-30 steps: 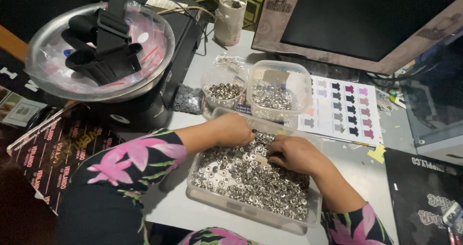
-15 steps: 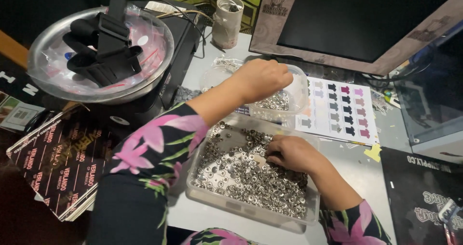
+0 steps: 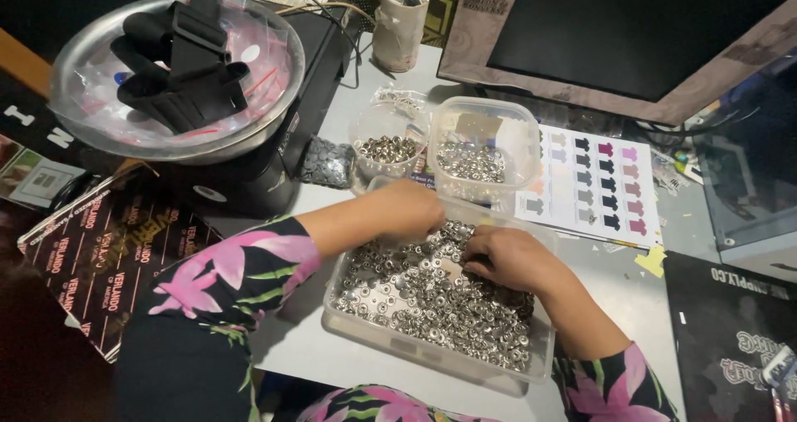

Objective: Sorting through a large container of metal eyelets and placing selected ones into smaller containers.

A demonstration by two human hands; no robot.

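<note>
Both hands were down in the clear plastic tray (image 3: 349, 326) that sat on the grey table (image 3: 647, 306) right in front of the person, close enough that the forearms could rest while the fingers worked. The tray was filled with a loose heap of small silver metal rings (image 3: 415, 293), spread flat rather than piled, which left single pieces easy to pick out. The left hand (image 3: 407, 208) lay at the tray's far rim with its fingers curled downward onto the heap; whether it pinched a ring could not be told, since the fingertips were hidden under the hand. The right hand (image 3: 510, 258) rested on the pieces near the middle of the tray, fingers bent inward and close together, seemingly nipping at something small, though nothing could be made out between them. Just beyond the tray stood a small round cup (image 3: 386, 144) and a square clear tub (image 3: 481, 148), each holding a shallow layer of similar metal bits, set within easy reach of either hand. Beside the tub lay a printed colour chart (image 3: 594, 181) of little shirt shapes. A metal bowl (image 3: 83, 106) holding a black strap sat off to the left, well apart from the work.
</note>
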